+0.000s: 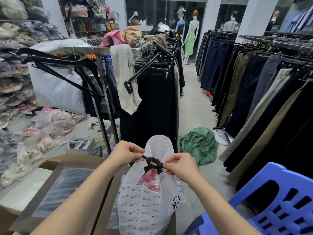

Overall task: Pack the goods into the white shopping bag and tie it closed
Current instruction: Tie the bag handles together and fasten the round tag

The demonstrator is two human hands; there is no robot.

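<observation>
Low in the centre of the frame, left hand (126,154) and right hand (182,165) each pinching one end of the black ribbon (153,161), knotted between them above the white shopping bag (144,206), pink goods (150,179) showing through its mouth.

Clothing shop, indoor light. Pale grey floor (193,106) forms an aisle between two metal racks: left rack (128,50) hung with black skirts, right rack (274,43) with dark and khaki trousers. Shelves (11,68) of bagged shoes along the left wall. Mannequins (192,33) before dark glass at the back. Green cloth (199,145) heaped on the floor. Blue plastic stool (274,206) near right.
</observation>
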